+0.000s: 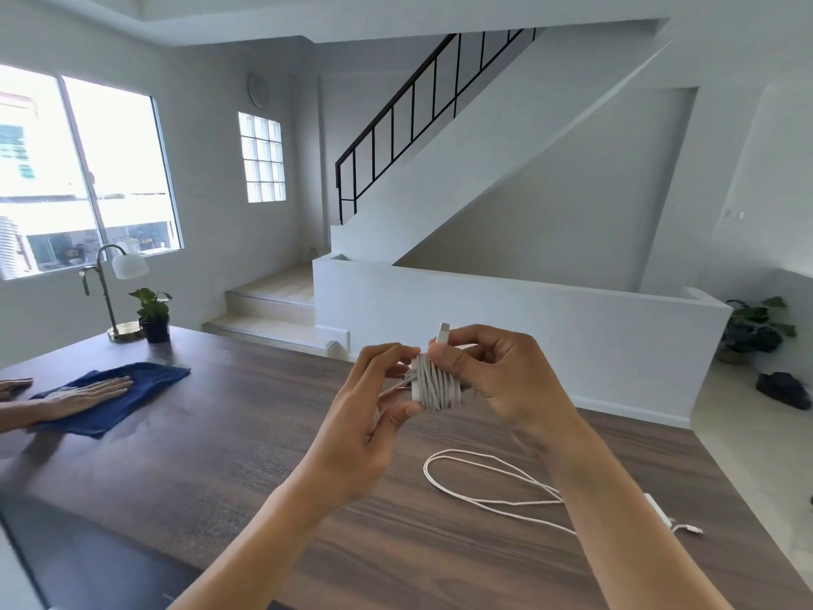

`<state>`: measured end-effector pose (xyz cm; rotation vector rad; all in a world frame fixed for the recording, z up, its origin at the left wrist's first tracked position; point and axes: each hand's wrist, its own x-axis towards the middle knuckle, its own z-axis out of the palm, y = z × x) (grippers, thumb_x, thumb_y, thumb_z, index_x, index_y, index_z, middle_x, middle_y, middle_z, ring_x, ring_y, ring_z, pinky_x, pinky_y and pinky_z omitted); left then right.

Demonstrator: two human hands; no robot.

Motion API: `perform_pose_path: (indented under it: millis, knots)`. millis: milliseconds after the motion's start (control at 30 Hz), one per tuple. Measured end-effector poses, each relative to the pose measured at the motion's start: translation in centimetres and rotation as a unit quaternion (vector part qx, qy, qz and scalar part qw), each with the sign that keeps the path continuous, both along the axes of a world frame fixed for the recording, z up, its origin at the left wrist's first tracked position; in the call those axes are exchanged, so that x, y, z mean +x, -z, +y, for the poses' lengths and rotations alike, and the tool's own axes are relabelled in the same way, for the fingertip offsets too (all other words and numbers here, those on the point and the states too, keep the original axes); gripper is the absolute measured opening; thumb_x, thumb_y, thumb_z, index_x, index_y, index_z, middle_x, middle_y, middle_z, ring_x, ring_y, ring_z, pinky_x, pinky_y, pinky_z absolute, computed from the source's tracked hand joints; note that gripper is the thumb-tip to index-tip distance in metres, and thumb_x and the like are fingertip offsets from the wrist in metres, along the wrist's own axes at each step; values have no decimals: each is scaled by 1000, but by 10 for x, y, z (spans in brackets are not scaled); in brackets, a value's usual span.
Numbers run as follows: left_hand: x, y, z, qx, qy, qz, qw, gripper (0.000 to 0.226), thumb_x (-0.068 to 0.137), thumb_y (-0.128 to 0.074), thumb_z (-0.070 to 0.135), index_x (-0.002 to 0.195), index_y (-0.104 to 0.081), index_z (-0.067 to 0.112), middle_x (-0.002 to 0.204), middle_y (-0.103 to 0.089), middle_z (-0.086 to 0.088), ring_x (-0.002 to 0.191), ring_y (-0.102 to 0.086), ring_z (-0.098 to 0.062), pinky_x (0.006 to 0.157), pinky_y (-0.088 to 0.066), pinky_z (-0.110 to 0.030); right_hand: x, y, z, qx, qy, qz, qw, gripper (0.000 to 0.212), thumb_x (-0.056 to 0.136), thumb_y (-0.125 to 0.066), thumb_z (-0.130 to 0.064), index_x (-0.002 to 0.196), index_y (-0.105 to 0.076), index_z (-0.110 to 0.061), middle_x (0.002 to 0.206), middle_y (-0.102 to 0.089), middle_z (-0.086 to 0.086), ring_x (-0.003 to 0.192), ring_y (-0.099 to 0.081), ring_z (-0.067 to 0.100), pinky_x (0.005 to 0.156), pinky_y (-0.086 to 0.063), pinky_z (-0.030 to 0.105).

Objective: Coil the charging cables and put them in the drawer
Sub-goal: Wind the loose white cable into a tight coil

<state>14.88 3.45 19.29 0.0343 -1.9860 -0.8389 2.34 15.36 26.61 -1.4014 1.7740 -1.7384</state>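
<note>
Cable bundle (433, 385), white and tightly wound, is held in the air above the table (220, 455), between both hands. The left hand (374, 416) pinches the bundle's lower left edge with thumb and fingers; the right hand (488, 372) closes over its right side and grips the plug end (442, 333), which points upward. A second cable (484, 486) lies uncoiled on the table below the right forearm, well apart from the bundle. No drawer is visible. Risk: if the plug end is released before being tucked, the outer turns will probably spring loose. A blue cloth (119, 398) under another person's hand (88, 391) lies far left.
</note>
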Motion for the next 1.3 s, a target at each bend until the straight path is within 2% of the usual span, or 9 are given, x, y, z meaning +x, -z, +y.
perform_pose_path:
  millis: [167, 333, 467, 600, 800, 1000, 1100, 1167, 1300]
  knots:
    - [4, 6, -2, 58, 57, -3, 997, 41, 92, -57, 8, 131, -48, 19, 123, -48, 3, 115, -54, -22, 96, -50, -27, -8, 2, -1, 27, -57, -64, 996, 22, 69, -76, -34, 82, -78, -16, 89, -76, 6, 90, -70, 22, 94, -51, 36]
    - [5, 19, -6, 69, 36, -37, 996, 41, 93, -62, 22, 131, -49, 17, 124, -48, -1, 117, -52, -24, 98, -51, -38, -3, 11, -3, 66, 23, 31, 997, 7, 81, -75, -30, 78, -76, -24, 75, -75, 2, 78, -70, 22, 69, -51, 21]
    - [3, 22, -6, 54, 17, -53, 997, 47, 92, -63, 31, 135, -47, 18, 131, -51, 5, 116, -56, -23, 99, -50, -41, 0, 17, -5, 68, 75, 76, 992, 11, 81, -74, -34, 83, -76, -24, 75, -73, 1, 73, -66, 18, 67, -50, 27]
    - [1, 22, -5, 50, 14, -70, 996, 47, 93, -64, 27, 136, -45, 27, 122, -62, 11, 117, -60, -19, 98, -51, -35, 3, 23, -6, 53, 115, 116, 985, 10, 81, -74, -35, 86, -76, -26, 85, -65, -10, 72, -59, 1, 61, -43, 9]
    - [-3, 27, -9, -14, -37, -37, 999, 52, 95, -59, 30, 144, -43, 36, 133, -50, 15, 123, -55, -15, 100, -48, -31, 15, 35, -4, -20, 139, 232, 963, 8, 85, -70, -28, 90, -73, -23, 88, -60, -15, 85, -60, 1, 73, -43, 8]
    - [-9, 25, -12, 40, -53, 14, 998, 46, 92, -58, 34, 137, -53, 33, 132, -54, 13, 122, -58, -15, 99, -51, -38, 35, 56, 1, -126, 158, 293, 934, 10, 89, -65, -29, 95, -71, -23, 99, -64, -17, 104, -56, 0, 91, -43, 15]
    - [-11, 20, -18, 74, -36, 19, 996, 45, 92, -62, 33, 136, -54, 35, 131, -54, 13, 122, -59, -20, 100, -51, -40, 42, 69, 10, -137, 112, 212, 961, 9, 89, -60, -29, 95, -68, -27, 97, -67, -17, 99, -63, 5, 83, -47, 15]
    - [-12, 13, -20, 89, -23, 19, 996, 42, 94, -64, 28, 134, -54, 34, 129, -55, 14, 121, -59, -15, 101, -50, -31, 40, 81, 14, -118, 99, 120, 981, 10, 88, -60, -27, 92, -67, -33, 93, -69, -13, 93, -65, 9, 76, -49, 17]
    - [-14, -2, -20, 110, 26, 31, 993, 42, 91, -61, 16, 131, -54, 26, 129, -56, 0, 120, -59, -11, 97, -47, -18, 24, 107, 14, -86, 94, -100, 987, 27, 92, -55, 1, 85, -68, -21, 84, -74, 3, 88, -70, 19, 82, -52, 28]
